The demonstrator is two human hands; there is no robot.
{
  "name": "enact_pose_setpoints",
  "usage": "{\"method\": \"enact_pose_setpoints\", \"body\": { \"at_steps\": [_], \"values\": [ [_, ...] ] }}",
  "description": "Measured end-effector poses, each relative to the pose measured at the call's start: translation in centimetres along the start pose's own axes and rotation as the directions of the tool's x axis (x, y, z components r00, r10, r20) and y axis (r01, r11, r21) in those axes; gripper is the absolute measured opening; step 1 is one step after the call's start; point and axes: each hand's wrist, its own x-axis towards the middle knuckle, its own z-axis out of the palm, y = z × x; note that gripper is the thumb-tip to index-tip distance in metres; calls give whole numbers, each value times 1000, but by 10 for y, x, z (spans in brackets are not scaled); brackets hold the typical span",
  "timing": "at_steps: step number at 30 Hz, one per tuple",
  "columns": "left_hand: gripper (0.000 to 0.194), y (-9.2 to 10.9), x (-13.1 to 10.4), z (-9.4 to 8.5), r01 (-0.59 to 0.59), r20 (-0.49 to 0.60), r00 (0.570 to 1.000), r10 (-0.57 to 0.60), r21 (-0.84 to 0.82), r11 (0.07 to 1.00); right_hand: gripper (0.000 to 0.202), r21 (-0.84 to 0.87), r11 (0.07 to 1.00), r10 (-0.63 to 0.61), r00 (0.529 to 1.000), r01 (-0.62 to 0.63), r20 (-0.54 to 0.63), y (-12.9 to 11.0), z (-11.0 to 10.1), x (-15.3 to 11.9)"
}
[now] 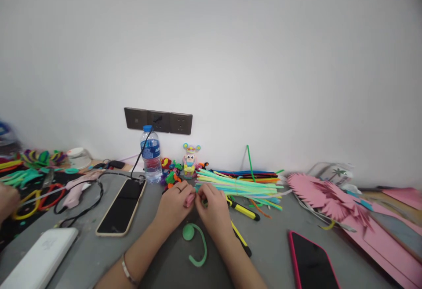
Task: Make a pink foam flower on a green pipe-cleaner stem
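Observation:
My left hand is closed around a small pink piece that shows between its fingers. Right beside it, my right hand has its fingers curled in, and the fingertips of both hands meet. A bit of green shows under the right fingers, too small to make out. On the grey table just below the hands lies a green pipe cleaner bent in a hook, with a green coiled disc at its upper end. Behind the hands is a bundle of pale pipe cleaners.
Left: a phone, water bottle, white power bank, scissors and another person's hand. Behind stands a small figurine. Right: yellow-black tools, a red-edged phone and pink folded paper.

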Motion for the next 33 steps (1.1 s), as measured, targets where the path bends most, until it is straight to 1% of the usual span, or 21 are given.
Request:
{"method": "enact_pose_setpoints", "body": {
  "at_steps": [4,7,10,13,20,23,27,30,33],
  "values": [
    [18,-1,0,2,-69,53,996,69,9,998,19,-53,999,-6,1000,6,1,0,3,-3],
    [18,0,0,1,-87,64,994,86,12,996,21,-26,999,42,999,-42,-2,0,5,-5],
    [17,1,0,0,-85,50,995,84,17,996,22,20,996,92,996,-92,-3,-2,6,-5],
    [16,2,1,-2,-79,28,996,79,-3,997,22,38,993,113,994,-112,-15,-3,6,-5],
    [11,5,0,-4,-83,-26,996,82,-52,995,18,20,999,45,999,-44,-22,-3,4,-4],
    [9,4,-1,-3,-61,-45,997,58,-73,995,16,-1,1000,0,1000,0,-1,0,4,-4],
    [6,1,-2,-1,10,-63,998,-14,-61,998,19,8,998,-56,998,56,38,4,4,-4],
    [7,-1,-2,-1,83,-63,994,-86,-49,995,22,43,998,-43,998,42,38,7,4,-4],
    [7,1,0,0,153,-33,987,-157,-101,983,27,97,995,-17,1000,16,17,5,-1,-3]
  ]
}}
